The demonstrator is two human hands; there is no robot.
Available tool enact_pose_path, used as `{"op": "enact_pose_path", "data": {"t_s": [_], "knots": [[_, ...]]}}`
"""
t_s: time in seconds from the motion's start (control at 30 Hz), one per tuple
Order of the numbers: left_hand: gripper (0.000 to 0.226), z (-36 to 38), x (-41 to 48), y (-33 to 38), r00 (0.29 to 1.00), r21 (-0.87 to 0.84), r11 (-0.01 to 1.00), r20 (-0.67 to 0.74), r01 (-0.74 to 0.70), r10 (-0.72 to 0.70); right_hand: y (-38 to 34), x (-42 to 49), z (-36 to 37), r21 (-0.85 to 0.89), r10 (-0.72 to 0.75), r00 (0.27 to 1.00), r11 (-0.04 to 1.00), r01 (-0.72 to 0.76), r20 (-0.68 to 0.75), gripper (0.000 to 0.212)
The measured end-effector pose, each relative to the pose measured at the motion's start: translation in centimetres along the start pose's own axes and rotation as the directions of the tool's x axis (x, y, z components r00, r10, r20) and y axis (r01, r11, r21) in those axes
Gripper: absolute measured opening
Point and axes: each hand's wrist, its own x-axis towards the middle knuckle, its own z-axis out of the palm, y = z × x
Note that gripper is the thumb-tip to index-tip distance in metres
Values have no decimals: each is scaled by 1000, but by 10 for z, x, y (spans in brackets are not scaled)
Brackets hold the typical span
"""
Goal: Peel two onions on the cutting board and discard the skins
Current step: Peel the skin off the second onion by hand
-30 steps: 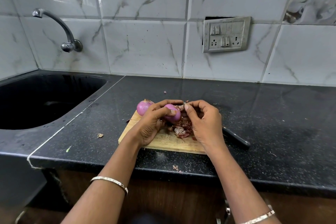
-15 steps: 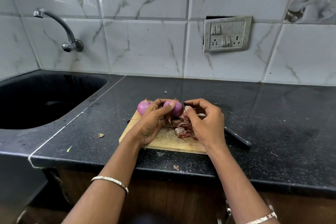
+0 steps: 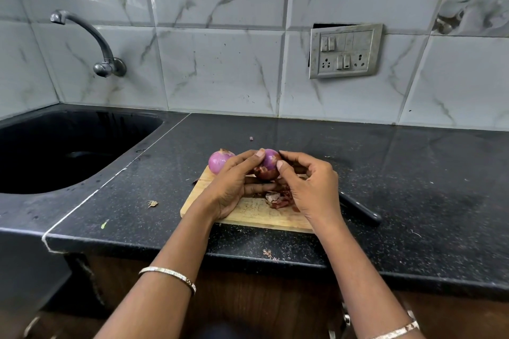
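Much of the held onion (image 3: 269, 165) is covered — the left hand (image 3: 230, 187) wraps it from the left, thumb on top and fingers (image 3: 257, 188) curled beneath. The right hand (image 3: 311, 190) closes on its right side, thumb pressed against the purple flesh and forefinger arched over the top. The upper part shows bare and glossy, and a dark patch of skin clings to the lower part. Whether the right fingers pinch that skin or only the bulb cannot be told.

The onion is lifted above the far half of the cutting board (image 3: 248, 213), whose right end is hidden under the right wrist. A heap of loose skins (image 3: 276, 199) lies on the board, partly behind the right hand. The second onion (image 3: 219, 162) sits at the board's far left corner, its right side cut off by the left knuckles.

A dark knife handle (image 3: 360, 210) pokes out on the surface (image 3: 413, 173) just right of the board — the blade is out of sight behind the hand. A dry bit (image 3: 152, 203) lies left of the board and a fleck (image 3: 268, 254) near the front edge. To the left, the black sink (image 3: 55, 151) runs off the frame under a wall tap (image 3: 91, 41). A switch plate (image 3: 345, 51) is on the tiled wall.
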Motion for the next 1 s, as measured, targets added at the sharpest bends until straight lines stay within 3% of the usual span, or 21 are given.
{"op": "enact_pose_path", "data": {"t_s": [0.57, 1.0], "knots": [[32, -2, 0, -1, 997, 57, 997, 62, -46, 43, 2, -3, 1, -196, -182, 982, 966, 169, -47, 28], [35, -2, -1, -1, 998, 34, 999, 51, -41, 39, -1, -3, 2, -179, -115, 990, 979, 98, -87, 16]]}}
